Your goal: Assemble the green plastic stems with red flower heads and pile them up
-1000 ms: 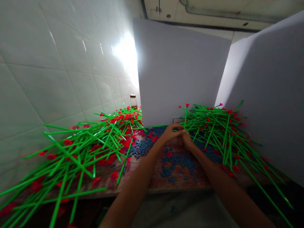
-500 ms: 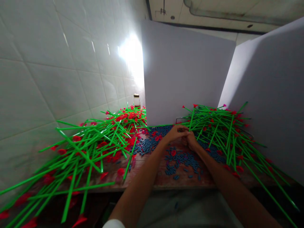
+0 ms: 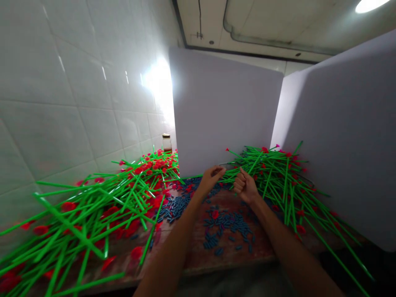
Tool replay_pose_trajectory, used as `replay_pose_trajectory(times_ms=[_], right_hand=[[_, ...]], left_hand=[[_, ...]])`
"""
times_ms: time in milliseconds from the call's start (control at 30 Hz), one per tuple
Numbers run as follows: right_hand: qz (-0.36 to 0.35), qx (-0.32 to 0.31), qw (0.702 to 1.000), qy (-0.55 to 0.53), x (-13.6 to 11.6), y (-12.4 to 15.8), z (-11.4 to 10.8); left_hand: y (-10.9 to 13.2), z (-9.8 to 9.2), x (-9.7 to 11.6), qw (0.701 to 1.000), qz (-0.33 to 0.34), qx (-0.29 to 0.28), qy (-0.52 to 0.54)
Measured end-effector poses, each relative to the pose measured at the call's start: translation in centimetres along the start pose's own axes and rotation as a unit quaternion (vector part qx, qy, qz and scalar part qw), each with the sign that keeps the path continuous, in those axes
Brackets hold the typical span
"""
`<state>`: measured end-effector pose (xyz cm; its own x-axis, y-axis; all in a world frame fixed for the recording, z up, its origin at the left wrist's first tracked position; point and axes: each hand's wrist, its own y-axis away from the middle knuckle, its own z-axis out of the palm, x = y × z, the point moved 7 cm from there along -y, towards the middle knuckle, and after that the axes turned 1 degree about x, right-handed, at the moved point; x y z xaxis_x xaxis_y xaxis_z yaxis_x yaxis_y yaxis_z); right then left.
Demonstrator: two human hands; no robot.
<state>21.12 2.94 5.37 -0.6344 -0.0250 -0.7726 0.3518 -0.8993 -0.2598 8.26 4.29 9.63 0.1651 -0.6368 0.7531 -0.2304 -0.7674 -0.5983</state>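
My left hand (image 3: 211, 177) hovers over the wooden table (image 3: 235, 251), fingers curled in a pinch toward the right-hand pile of green sticks (image 3: 278, 177) with red tips; what it pinches is too small to make out. My right hand (image 3: 244, 185) is a closed fist just to its right, gripping the end of a green stick (image 3: 252, 165) that runs up into that pile. Small blue caps (image 3: 227, 225) lie scattered on the table below both hands, with a few loose red pieces (image 3: 215, 214) among them.
A larger heap of green sticks with red tips (image 3: 102, 206) covers the table's left side along the white tiled wall (image 3: 62, 103). White partition boards (image 3: 222, 111) stand behind and to the right. A small jar (image 3: 167, 142) sits in the back corner.
My hands, pressed together before, have come apart. The right hand has drawn back into a fist on a green stick. The camera view has tilted up a little.
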Motion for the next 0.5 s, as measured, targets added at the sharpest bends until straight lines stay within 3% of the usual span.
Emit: replay_pose_trajectory(times_ms=[167,500], right_hand=[[-0.010,-0.028,0.999,-0.036,-1.1,0.8,1.7],[0.009,-0.041,0.998,-0.039,-1.4,1.1,2.3]], left_hand=[[0.1,-0.1,-1.2,0.999,-0.008,0.000,-0.031],[0.3,0.1,-1.5,0.998,-0.019,-0.009,-0.058]])
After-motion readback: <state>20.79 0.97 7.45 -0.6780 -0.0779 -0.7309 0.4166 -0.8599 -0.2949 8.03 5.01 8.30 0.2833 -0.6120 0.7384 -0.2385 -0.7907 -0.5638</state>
